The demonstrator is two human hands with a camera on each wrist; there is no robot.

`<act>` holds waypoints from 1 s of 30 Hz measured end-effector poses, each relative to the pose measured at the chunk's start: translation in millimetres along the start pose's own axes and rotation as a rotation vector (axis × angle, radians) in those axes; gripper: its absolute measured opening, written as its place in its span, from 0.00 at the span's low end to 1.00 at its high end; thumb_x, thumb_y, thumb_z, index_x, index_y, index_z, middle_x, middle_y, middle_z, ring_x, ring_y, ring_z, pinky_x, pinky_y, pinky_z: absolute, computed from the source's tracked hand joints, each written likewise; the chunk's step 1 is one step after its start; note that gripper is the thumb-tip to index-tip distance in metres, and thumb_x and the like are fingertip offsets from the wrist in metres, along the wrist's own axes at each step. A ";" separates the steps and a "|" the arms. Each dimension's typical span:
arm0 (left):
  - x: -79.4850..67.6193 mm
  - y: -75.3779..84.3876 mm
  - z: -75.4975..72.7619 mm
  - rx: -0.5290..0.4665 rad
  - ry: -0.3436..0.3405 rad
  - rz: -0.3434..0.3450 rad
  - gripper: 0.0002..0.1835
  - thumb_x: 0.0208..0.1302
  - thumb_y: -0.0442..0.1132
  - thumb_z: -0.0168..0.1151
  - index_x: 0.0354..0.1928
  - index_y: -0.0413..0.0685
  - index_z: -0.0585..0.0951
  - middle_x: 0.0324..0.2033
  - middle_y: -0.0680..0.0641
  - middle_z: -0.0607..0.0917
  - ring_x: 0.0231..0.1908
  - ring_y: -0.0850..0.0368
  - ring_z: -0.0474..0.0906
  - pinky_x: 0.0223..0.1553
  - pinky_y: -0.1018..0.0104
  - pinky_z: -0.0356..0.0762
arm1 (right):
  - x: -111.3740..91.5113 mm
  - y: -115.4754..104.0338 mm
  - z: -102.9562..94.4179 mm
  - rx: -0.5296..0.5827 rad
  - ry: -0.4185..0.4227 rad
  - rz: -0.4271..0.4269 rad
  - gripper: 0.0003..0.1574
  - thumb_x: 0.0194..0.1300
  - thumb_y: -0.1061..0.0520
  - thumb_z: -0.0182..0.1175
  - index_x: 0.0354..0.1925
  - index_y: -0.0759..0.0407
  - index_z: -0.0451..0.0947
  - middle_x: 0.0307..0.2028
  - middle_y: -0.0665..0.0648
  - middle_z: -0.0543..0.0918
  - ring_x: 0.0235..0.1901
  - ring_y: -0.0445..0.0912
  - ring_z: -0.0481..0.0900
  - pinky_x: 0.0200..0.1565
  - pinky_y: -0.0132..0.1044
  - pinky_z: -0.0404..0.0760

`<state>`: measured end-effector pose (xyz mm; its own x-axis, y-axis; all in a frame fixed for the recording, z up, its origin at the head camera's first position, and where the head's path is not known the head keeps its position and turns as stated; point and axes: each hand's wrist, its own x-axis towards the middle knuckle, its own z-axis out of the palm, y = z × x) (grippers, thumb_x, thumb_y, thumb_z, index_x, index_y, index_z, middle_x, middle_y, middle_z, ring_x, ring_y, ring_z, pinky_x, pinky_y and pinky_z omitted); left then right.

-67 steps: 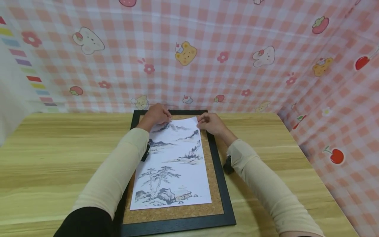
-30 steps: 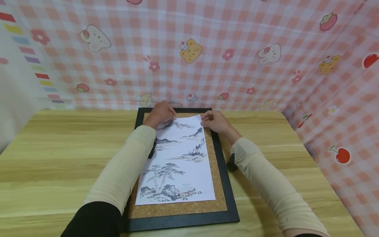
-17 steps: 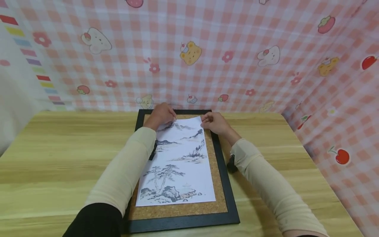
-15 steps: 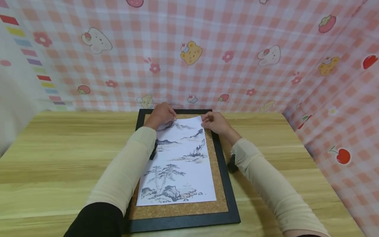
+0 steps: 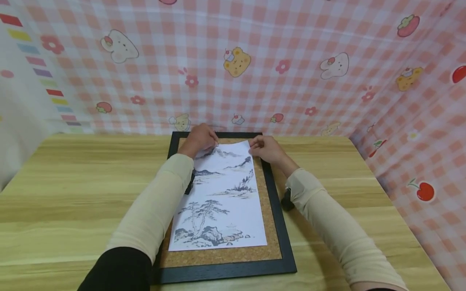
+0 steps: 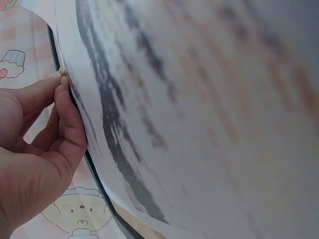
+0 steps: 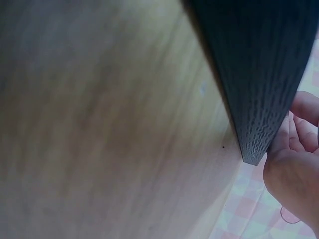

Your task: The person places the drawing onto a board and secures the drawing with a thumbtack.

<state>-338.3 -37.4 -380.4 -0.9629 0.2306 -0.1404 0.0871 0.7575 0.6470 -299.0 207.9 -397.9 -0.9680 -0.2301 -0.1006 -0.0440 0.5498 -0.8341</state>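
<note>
A white sheet of paper printed with an ink landscape lies on a cork board with a black frame. At its top edge, my left hand pinches a small tan push pin between thumb and forefinger; the pin's point is hidden. My right hand holds the sheet's upper right corner with thumb and fingers. The right wrist view has this hand partly behind the frame's corner, so its fingertips are hidden there. The sheet's top edge bows slightly between both hands.
The board lies on a wood-grain table. Behind it hangs a pink checked cloth with cartoon prints, close to the frame's far edge. The same kind of cloth runs along the right side.
The whole head view shifts slightly. Both hands keep their places at the sheet's top edge, and the paper stays put on the board.
</note>
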 end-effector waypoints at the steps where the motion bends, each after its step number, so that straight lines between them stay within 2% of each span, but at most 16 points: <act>1: 0.1 0.0 0.0 -0.006 0.001 -0.003 0.07 0.65 0.30 0.67 0.41 0.40 0.91 0.50 0.43 0.85 0.44 0.49 0.78 0.47 0.57 0.78 | 0.2 0.1 0.1 0.001 -0.001 0.000 0.14 0.73 0.63 0.61 0.53 0.70 0.77 0.45 0.63 0.80 0.44 0.52 0.77 0.47 0.42 0.78; 5: -0.4 -0.3 -0.9 -0.019 -0.005 -0.009 0.07 0.65 0.30 0.66 0.41 0.40 0.91 0.49 0.43 0.85 0.43 0.49 0.78 0.46 0.58 0.78 | 1.0 1.0 0.2 0.000 -0.002 -0.003 0.15 0.73 0.63 0.61 0.54 0.70 0.77 0.45 0.63 0.80 0.45 0.53 0.77 0.48 0.42 0.78; 11: -3.0 -2.1 -3.7 -0.058 -0.026 -0.014 0.08 0.66 0.31 0.66 0.43 0.39 0.90 0.54 0.43 0.82 0.48 0.49 0.77 0.49 0.57 0.78 | 1.5 2.2 0.2 -0.009 0.001 0.000 0.14 0.73 0.63 0.61 0.53 0.70 0.77 0.44 0.63 0.80 0.44 0.52 0.77 0.47 0.41 0.78; 15: -2.6 -6.0 -4.5 -0.096 -0.037 -0.008 0.08 0.67 0.31 0.66 0.45 0.38 0.89 0.56 0.42 0.81 0.47 0.49 0.76 0.46 0.58 0.77 | 1.2 2.0 0.0 -0.010 0.002 -0.004 0.14 0.73 0.63 0.61 0.53 0.70 0.78 0.45 0.64 0.80 0.44 0.52 0.77 0.47 0.42 0.78; 19: -2.0 -9.6 -5.3 -0.103 -0.041 -0.004 0.07 0.67 0.33 0.65 0.41 0.38 0.89 0.57 0.43 0.82 0.42 0.51 0.76 0.44 0.60 0.75 | 1.2 2.1 0.2 -0.010 0.003 -0.006 0.14 0.72 0.63 0.61 0.53 0.70 0.78 0.45 0.64 0.80 0.44 0.52 0.77 0.47 0.41 0.78; 25: -3.9 -10.6 -6.3 -0.088 -0.037 0.006 0.06 0.67 0.33 0.65 0.36 0.38 0.88 0.53 0.42 0.84 0.38 0.52 0.76 0.45 0.60 0.74 | 1.0 1.6 0.7 -0.015 0.007 -0.007 0.14 0.72 0.63 0.61 0.53 0.70 0.78 0.44 0.63 0.80 0.43 0.52 0.78 0.45 0.40 0.78; 30: -5.3 -10.3 -6.8 -0.105 -0.036 0.008 0.06 0.67 0.33 0.65 0.36 0.38 0.88 0.59 0.42 0.81 0.39 0.51 0.76 0.46 0.59 0.75 | 1.4 1.7 0.9 -0.011 0.007 -0.012 0.14 0.72 0.64 0.61 0.53 0.70 0.78 0.44 0.63 0.80 0.43 0.52 0.78 0.45 0.40 0.79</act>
<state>-335.8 -50.6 -381.2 -0.9521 0.2601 -0.1606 0.0660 0.6879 0.7228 -300.2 207.8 -400.0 -0.9691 -0.2309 -0.0869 -0.0582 0.5563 -0.8290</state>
